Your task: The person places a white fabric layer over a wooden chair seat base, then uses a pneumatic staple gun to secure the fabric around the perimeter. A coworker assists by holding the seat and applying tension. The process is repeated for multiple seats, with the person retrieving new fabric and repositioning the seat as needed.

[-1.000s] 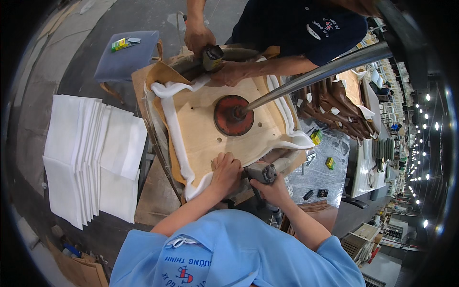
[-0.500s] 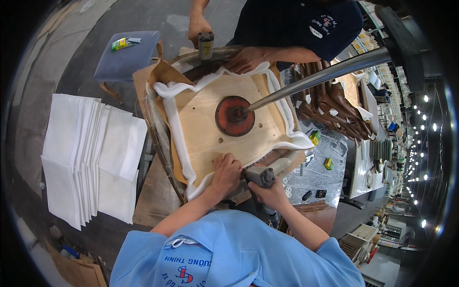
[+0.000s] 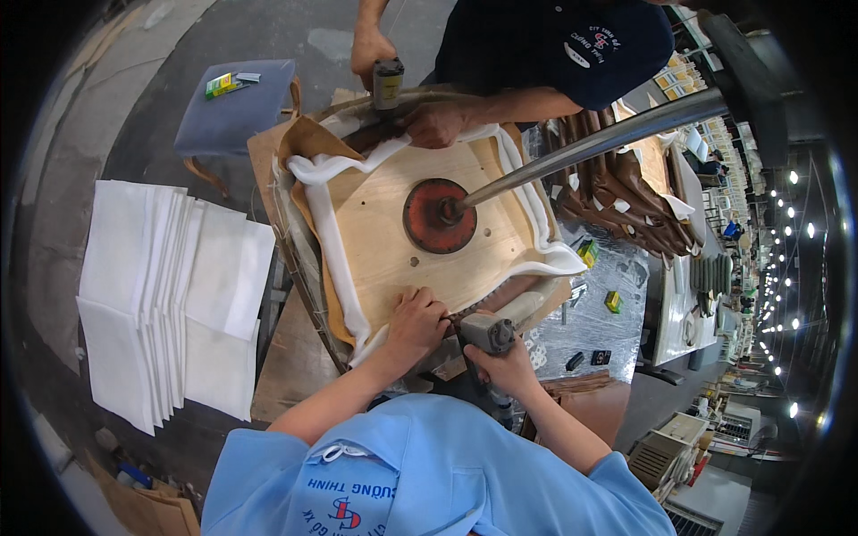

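Right hand [image 3: 502, 368] wrapped round grey staple gun [image 3: 487, 335], nose leftward, long axis running left-right, left hand [image 3: 416, 326] on wooden panel [image 3: 371, 239], can't tell its pinch

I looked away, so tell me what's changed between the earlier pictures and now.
The right hand and the grey tool it holds have shifted slightly toward the blue shirt. Across the wooden panel, the co-worker's tool has drawn back, and the co-worker's other hand has moved slightly right. Nothing was visibly let go. The left hand stays at the panel's near edge, the red disc on its middle.
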The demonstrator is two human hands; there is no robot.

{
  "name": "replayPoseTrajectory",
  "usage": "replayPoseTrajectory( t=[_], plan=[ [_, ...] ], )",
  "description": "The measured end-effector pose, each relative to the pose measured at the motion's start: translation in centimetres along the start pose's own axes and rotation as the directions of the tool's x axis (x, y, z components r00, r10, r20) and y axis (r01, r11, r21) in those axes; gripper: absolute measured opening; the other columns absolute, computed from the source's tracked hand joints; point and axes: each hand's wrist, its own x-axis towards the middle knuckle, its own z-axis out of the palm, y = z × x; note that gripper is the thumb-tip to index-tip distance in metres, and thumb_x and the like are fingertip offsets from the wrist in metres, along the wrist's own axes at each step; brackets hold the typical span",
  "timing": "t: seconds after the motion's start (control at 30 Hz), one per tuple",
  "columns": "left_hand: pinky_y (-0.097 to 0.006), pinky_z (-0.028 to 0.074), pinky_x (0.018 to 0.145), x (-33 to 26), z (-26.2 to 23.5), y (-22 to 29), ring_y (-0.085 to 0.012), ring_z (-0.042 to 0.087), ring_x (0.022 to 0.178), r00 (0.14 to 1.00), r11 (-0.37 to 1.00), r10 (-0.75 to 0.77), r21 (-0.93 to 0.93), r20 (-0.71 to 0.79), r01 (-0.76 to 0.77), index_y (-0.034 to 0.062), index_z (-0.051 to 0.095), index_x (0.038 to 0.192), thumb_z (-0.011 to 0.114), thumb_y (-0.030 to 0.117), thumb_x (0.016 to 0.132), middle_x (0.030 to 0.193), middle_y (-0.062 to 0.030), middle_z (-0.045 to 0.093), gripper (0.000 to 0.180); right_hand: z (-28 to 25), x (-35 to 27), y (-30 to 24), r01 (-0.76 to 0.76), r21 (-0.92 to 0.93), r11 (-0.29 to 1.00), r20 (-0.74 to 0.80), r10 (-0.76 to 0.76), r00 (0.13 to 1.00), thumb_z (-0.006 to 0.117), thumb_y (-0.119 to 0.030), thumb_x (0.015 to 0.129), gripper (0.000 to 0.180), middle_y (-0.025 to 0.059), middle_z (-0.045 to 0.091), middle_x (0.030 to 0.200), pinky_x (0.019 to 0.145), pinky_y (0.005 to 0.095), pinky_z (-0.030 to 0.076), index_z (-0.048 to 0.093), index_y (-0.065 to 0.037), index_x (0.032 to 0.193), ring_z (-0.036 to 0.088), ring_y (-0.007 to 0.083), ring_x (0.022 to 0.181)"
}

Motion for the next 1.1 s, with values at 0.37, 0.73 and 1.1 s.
replayPoseTrajectory(
  t=[0.37,0.73,1.1],
  plan=[
    [-0.050,0.040,0.094,0.2,0.4,0.1,-0.0309,0.054,0.109,0.998,0.998,-0.048,-0.040,-0.045,0.046,0.0152,0.076,0.089,0.080,0.018,0.086,0.104,-0.0049,0.061,0.005,0.8,1.0,-1.0,-0.063,-0.128,0.990,-0.062,0.056,0.997,0.087,-0.014,0.095,0.069,0.0042,0.073,0.094,0.057,0.0283,0.053,0.057,-0.006,0.157,0.061,0.0086,0.062],
    [-0.050,0.051,0.093,3.2,-1.4,-0.1,-0.0371,0.063,0.109,0.981,0.996,-0.067,0.071,0.184,0.055,0.0089,0.081,0.095,0.074,0.018,0.091,0.107,-0.0143,0.069,0.012,1.9,0.6,-0.2,0.049,-0.173,0.984,-0.074,-0.063,0.995,0.087,-0.012,0.094,0.071,0.0056,0.075,0.103,0.060,0.0283,0.056,0.057,-0.007,0.158,0.065,0.0081,0.068],
    [-0.045,0.056,0.088,-4.1,-12.7,-0.8,-0.0350,0.071,0.095,0.976,0.998,-0.062,-0.005,-0.211,0.063,0.0010,0.078,0.106,0.068,0.009,0.102,0.099,-0.0166,0.072,0.013,0.5,-2.7,4.9,0.160,0.055,0.986,-0.164,-0.149,0.975,0.085,-0.009,0.097,0.071,0.0043,0.076,0.110,0.063,0.0267,0.056,0.055,-0.011,0.161,0.065,0.0067,0.074]
  ],
)
